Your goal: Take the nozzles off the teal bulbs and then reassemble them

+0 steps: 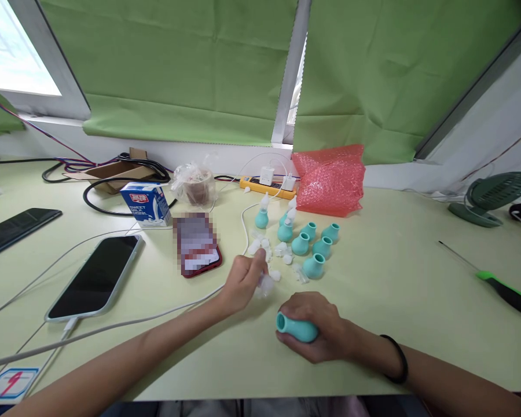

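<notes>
My right hand (316, 330) is wrapped round a teal rubber bulb (294, 328) lying on its side, its open mouth pointing left. My left hand (243, 281) is closed in a pinch on a small clear plastic tip (264, 284), just left of and above the bulb. Beyond the hands lies a scatter of more clear tips (269, 249). Behind them stand several teal bulbs (315, 246); some at the back (261, 215) carry white tips.
A phone on a charging cable (98, 277) and a red-cased phone (197, 243) lie at left, near a milk carton (146, 204). Pink bubble wrap (330, 179) and a power strip (267, 184) sit behind. A green-handled screwdriver (503, 289) lies at right, a fan (490, 197) beyond.
</notes>
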Demonstrator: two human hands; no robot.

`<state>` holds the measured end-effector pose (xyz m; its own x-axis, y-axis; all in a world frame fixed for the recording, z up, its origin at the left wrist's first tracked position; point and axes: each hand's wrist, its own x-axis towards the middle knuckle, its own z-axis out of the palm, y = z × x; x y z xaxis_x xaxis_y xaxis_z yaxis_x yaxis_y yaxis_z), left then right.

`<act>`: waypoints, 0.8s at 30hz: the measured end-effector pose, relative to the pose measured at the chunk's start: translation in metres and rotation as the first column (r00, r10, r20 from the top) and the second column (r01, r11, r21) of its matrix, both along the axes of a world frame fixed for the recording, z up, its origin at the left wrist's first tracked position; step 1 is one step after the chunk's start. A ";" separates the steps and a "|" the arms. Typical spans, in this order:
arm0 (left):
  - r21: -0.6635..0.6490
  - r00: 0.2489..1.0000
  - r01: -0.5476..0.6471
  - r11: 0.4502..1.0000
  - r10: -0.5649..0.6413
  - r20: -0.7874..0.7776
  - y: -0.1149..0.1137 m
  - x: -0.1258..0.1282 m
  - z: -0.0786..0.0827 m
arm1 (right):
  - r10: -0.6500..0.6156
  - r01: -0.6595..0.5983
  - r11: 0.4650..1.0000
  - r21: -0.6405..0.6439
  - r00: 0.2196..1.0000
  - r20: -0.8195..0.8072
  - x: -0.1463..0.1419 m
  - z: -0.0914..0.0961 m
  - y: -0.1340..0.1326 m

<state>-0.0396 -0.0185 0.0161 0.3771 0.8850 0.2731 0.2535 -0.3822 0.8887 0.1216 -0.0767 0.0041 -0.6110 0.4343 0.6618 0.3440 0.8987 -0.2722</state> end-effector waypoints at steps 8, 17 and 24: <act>0.382 0.849 -0.017 0.924 0.216 -0.482 0.027 -0.008 -0.013 | 0.112 -0.024 0.916 -0.401 0.974 0.197 -0.014 0.014 -0.004; 0.375 0.935 -0.082 0.923 0.202 -0.293 0.037 -0.013 -0.020 | -0.096 0.228 0.862 -0.453 0.951 0.296 -0.004 0.006 0.006; 0.288 0.965 -0.083 0.954 0.149 -0.214 0.038 -0.014 -0.021 | -0.195 0.176 0.916 -0.360 0.981 -0.017 -0.005 0.014 0.006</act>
<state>-0.0534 0.0196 -0.0048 0.3577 0.8294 0.4292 0.4963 -0.5581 0.6650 0.1164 -0.0709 0.0182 -0.4664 0.7487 0.4711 0.4719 0.6611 -0.5834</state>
